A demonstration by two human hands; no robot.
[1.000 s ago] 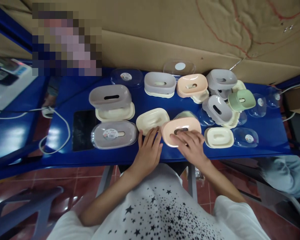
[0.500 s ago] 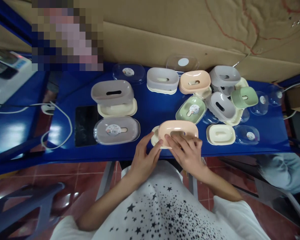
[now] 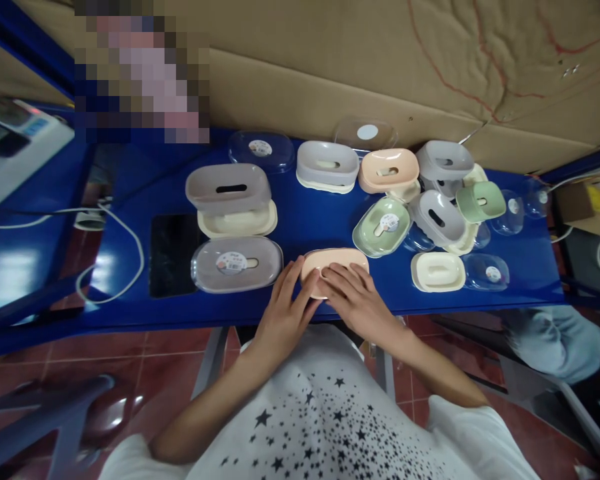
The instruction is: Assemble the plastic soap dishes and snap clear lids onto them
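Note:
A peach oval soap dish point(image 3: 335, 255) sits near the table's front edge, right in front of me. My left hand point(image 3: 285, 307) grips its left end, thumb on the near rim and fingers along the side. Across the dish lies my right hand point(image 3: 363, 303), its fingers pressing down inside and covering the middle slot. Any cream base under the dish is hidden from view. Left of my hands rests a grey soap dish point(image 3: 210, 273) with a clear lid and a round label. A green soap dish point(image 3: 370, 233) with a label is just beyond my right hand.
Grey, peach and green dishes crowd the blue table's point(image 3: 310, 223) right side, with a cream tray point(image 3: 455, 273) and clear lids point(image 3: 500, 270). A dark flat panel point(image 3: 173, 257) and a white cable point(image 3: 140, 250) lie left. Cardboard point(image 3: 290, 80) stands behind.
The peach dish has shifted left over the cream base, which no longer shows at its left. My right hand has moved left with it, closer to my left hand.

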